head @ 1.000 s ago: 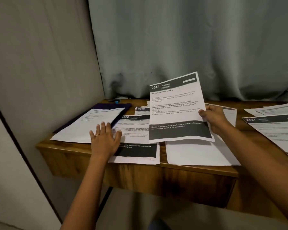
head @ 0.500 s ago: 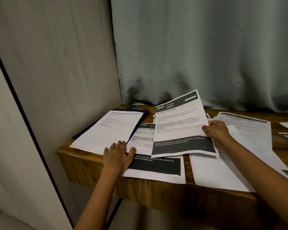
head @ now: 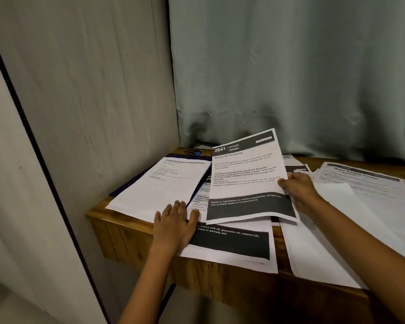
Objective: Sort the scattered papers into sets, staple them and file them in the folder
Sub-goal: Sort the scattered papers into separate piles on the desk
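My right hand (head: 298,187) pinches the right edge of a printed sheet headed 2641 (head: 247,176), held tilted just above the papers. Flat on the desk, my left hand (head: 175,220) presses with straight fingers on a sheet with a black band (head: 232,244) that overhangs the front edge. A white sheet (head: 159,185) lies to the left on a dark purple folder (head: 126,184). A small stapler with a blue end (head: 194,151) sits at the back left corner. More sheets (head: 360,190) lie to the right.
The wooden desk (head: 126,232) stands in a corner, with a pale wall panel on the left and a grey curtain (head: 290,78) behind. A large blank sheet (head: 325,253) hangs over the front edge on the right.
The view has swung left and closer to the desk corner. The 2641 sheet has come down lower over the papers. My left hand has stayed flat on the black-banded sheet.
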Motion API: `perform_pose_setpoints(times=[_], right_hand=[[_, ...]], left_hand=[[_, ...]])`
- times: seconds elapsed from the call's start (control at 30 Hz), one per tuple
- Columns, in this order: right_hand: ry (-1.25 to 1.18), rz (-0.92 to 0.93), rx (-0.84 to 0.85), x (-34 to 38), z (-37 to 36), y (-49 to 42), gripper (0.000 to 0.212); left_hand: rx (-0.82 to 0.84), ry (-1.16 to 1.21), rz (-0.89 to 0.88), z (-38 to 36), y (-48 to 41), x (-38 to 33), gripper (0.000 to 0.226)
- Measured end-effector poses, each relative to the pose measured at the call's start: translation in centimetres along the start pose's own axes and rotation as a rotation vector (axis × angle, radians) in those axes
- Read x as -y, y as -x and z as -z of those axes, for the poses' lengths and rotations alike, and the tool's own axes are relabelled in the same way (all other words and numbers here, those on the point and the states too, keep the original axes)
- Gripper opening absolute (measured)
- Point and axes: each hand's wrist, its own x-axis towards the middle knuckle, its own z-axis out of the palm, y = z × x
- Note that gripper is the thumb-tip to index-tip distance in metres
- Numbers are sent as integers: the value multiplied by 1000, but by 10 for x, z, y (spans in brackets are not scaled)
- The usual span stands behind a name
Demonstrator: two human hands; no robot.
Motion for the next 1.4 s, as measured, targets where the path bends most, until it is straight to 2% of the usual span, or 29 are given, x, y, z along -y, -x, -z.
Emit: perform_pose_setpoints(times=[0.07,0.17,0.2,0.27,0.37,0.47,0.63,0.87,1.0,1.23,1.4], right_hand=[[-16,21,11,5,-15,5,5],[45,83,9,11,-46,11,9],[70,94,18,13,-59,14,5],[107,97,43,15,-83,19,14],[135,58,112,23,-119,28,21],[193,83,192,31,-148,37,29],[420,166,338,31,-182,47,37],[760,222,378,22,-201,58,52],[801,238,424,18,-209,62,68],[764,241,407,15,-213,72,91],[698,329,382,28,-190,75,84]], left_hand=[[-24,156,-8,5,-2,4,66],[-225,420,25,14,-4,11,63],[-303,490,60,16,-5,14,61],[-392,617,168,21,-6,21,57],[-369,735,338,28,-10,29,59],[-333,777,416,32,-13,31,62],[-308,775,399,31,-12,32,66],[-247,674,350,24,-16,35,72],[-195,579,319,20,-18,38,74],[-139,357,296,19,-22,34,73],[-109,348,331,27,-16,25,70]])
